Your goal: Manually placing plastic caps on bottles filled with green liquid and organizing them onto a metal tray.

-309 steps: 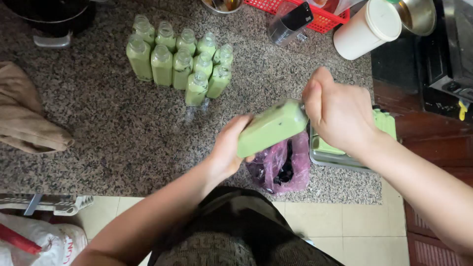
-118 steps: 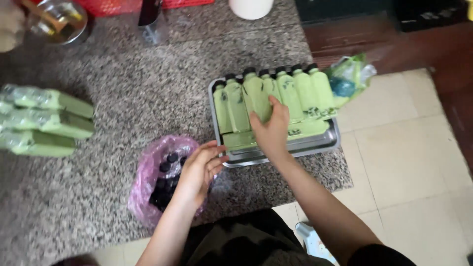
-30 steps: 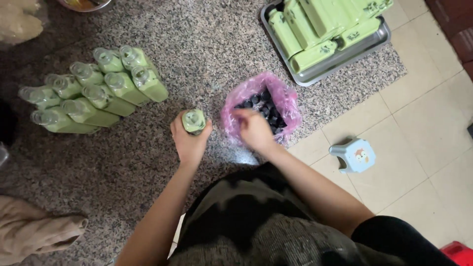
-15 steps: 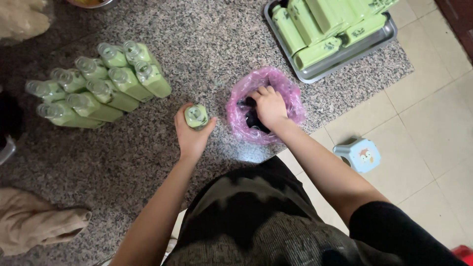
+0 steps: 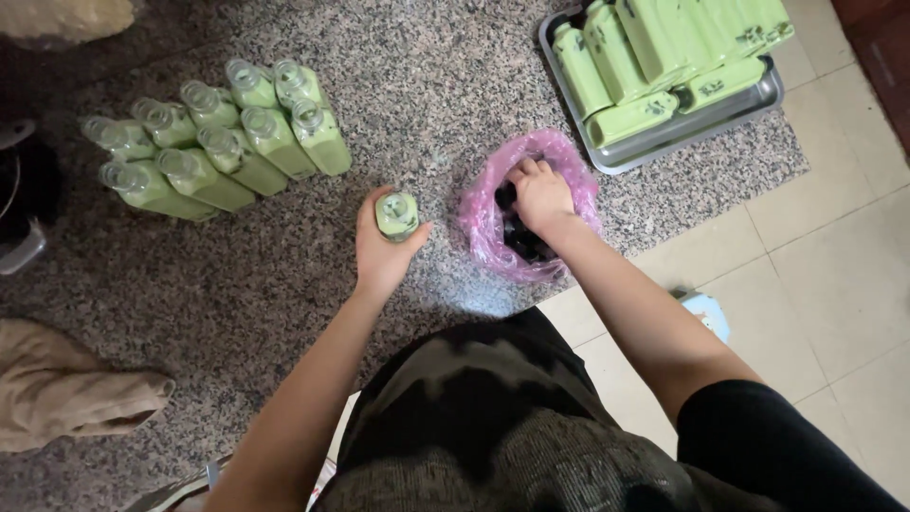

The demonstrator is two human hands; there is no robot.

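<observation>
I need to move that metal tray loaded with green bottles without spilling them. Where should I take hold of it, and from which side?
Grip the metal tray by its raised rim at the two short ends, one hand each, fingers under the lip, probably coming from the near floor side. The green bottles lie flat and fill the tray, so a one-sided lift would likely tip them; keep it level.

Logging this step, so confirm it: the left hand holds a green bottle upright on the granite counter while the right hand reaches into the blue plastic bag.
Wrong in one respect: the bag is pink, not blue. The head view shows the left hand holding a green bottle upright on the granite counter while the right hand reaches into the pink plastic bag.
</observation>
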